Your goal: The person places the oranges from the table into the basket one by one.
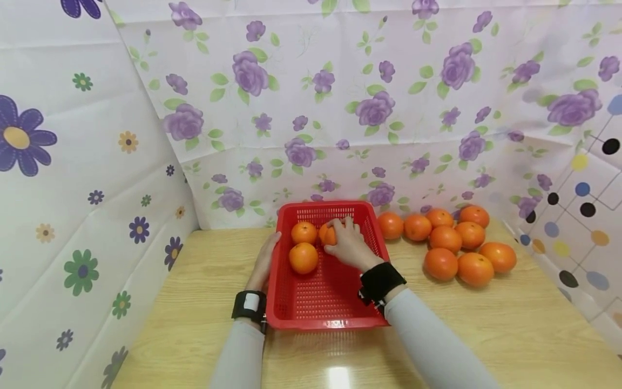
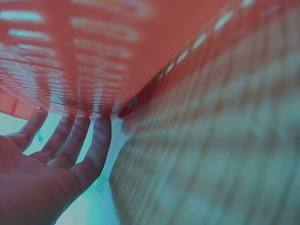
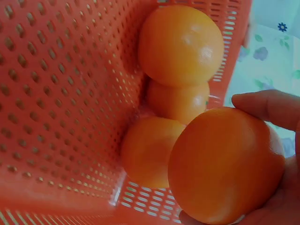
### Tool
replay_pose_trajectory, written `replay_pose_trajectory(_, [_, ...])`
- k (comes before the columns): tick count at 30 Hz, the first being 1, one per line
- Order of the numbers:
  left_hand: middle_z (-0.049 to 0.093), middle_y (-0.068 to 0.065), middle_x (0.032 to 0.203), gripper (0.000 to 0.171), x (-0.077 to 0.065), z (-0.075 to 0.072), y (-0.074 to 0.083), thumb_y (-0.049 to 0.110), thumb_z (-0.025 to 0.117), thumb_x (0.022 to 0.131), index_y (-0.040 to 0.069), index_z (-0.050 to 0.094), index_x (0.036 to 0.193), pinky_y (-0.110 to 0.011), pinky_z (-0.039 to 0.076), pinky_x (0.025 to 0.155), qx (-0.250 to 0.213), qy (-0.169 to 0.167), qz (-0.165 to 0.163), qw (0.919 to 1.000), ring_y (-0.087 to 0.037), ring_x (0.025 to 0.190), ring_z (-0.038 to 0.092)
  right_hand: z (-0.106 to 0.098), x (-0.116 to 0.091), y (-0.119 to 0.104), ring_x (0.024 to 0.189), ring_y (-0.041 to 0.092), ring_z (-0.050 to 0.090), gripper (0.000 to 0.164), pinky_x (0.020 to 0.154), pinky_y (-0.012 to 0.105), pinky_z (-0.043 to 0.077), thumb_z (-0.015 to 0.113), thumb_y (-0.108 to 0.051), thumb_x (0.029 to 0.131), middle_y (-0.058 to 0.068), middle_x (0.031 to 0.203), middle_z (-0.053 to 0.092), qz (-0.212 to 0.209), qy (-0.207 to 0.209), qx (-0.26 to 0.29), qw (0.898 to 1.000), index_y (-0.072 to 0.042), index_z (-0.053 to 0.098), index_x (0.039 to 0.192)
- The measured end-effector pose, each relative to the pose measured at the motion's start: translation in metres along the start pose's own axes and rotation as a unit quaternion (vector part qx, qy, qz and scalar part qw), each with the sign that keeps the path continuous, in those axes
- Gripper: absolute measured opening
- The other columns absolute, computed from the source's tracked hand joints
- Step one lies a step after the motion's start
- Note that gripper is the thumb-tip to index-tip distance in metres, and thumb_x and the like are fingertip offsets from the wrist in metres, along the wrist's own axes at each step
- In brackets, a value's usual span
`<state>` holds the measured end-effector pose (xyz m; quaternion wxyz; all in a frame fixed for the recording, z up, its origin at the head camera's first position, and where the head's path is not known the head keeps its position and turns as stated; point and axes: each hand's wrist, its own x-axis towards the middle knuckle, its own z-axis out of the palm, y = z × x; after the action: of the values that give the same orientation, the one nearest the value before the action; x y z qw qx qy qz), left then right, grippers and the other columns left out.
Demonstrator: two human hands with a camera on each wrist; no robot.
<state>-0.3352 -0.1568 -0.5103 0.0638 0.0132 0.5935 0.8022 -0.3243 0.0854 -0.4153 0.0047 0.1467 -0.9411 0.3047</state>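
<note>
A red plastic basket (image 1: 330, 302) with perforated walls stands on the wooden table. My left hand (image 1: 264, 262) lies along its left side; in the left wrist view the extended fingers (image 2: 101, 136) touch the outer wall. Inside the basket, my right hand (image 1: 351, 246) grips an orange (image 3: 225, 164), thumb and fingers around it. Three more oranges appear below it in the right wrist view: a near one (image 3: 180, 47), one partly hidden behind it (image 3: 178, 101), and another (image 3: 150, 152) beside the held one. Overhead, two oranges (image 1: 303, 258) show plainly at the basket's left.
Several loose oranges (image 1: 444, 239) lie grouped on the table (image 1: 204, 302) to the right of the basket, the nearest close to its far right corner. Behind the table hangs a flowered cloth (image 1: 311, 119), with further patterned cloth at both sides.
</note>
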Motion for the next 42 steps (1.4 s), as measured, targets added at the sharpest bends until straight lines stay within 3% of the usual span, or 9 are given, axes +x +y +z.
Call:
replay_pose_trajectory(11, [0.053,-0.010,0.150,0.064,-0.002,0.001,0.002,0.059,0.053,0.104,0.019,0.044,0.154,-0.046,0.055,0.100,0.010,0.007,0.003,0.9999,-0.029,0.133,0.055,0.008,-0.002,0.003,0.120,0.045,0.039,0.058,0.093,0.053,0.045,0.076,-0.021,0.096,0.028,0.140,0.032,0.022,-0.060,0.027,0.998,-0.005,0.044,0.141])
replay_pose_trajectory(18, [0.053,-0.008,0.150,0.063,-0.002,-0.001,0.002,0.059,0.054,0.103,0.021,0.044,0.153,-0.047,0.055,0.100,0.008,0.008,-0.003,0.9999,-0.028,0.132,0.055,0.016,0.000,0.006,0.133,0.049,0.034,0.062,0.104,0.060,0.041,0.080,-0.018,0.090,0.032,0.150,0.027,0.028,-0.083,0.001,0.996,-0.004,0.045,0.140])
replay_pose_trajectory(22, [0.052,-0.010,0.151,0.063,-0.002,-0.001,0.002,0.057,0.053,0.104,0.019,0.044,0.153,-0.047,0.054,0.101,0.006,0.006,0.001,1.0000,-0.030,0.135,0.053,0.019,0.000,0.006,0.129,0.049,0.037,0.059,0.100,0.055,0.045,0.080,-0.017,0.088,0.030,0.141,0.033,0.016,-0.089,-0.023,0.996,-0.004,0.047,0.135])
replay_pose_trajectory(30, [0.050,-0.012,0.153,0.060,-0.001,0.001,0.002,0.051,0.051,0.107,0.015,0.042,0.154,-0.045,0.052,0.104,0.000,0.006,0.012,0.9999,-0.031,0.138,0.050,0.020,-0.003,0.009,0.132,0.051,0.039,0.061,0.104,0.058,0.045,0.079,-0.025,0.091,0.033,0.139,0.031,0.041,-0.095,-0.020,0.994,-0.004,0.049,0.140])
replay_pose_trajectory(38, [0.047,-0.012,0.155,0.059,-0.002,0.001,0.003,0.051,0.048,0.109,0.017,0.039,0.156,-0.045,0.050,0.106,-0.007,-0.017,0.009,0.9998,-0.031,0.140,0.047,0.019,-0.003,0.007,0.145,0.055,0.029,0.064,0.114,0.065,0.037,0.077,-0.035,0.096,0.037,0.159,0.023,0.053,-0.124,-0.036,0.990,-0.010,0.049,0.147])
replay_pose_trajectory(42, [0.047,-0.013,0.155,0.060,-0.002,0.002,0.003,0.051,0.048,0.109,0.016,0.039,0.157,-0.045,0.050,0.106,-0.008,-0.016,0.009,0.9998,-0.032,0.140,0.047,0.019,-0.004,0.007,0.142,0.056,0.034,0.065,0.111,0.065,0.040,0.076,-0.037,0.097,0.037,0.159,0.023,0.056,-0.121,-0.036,0.990,-0.011,0.048,0.149])
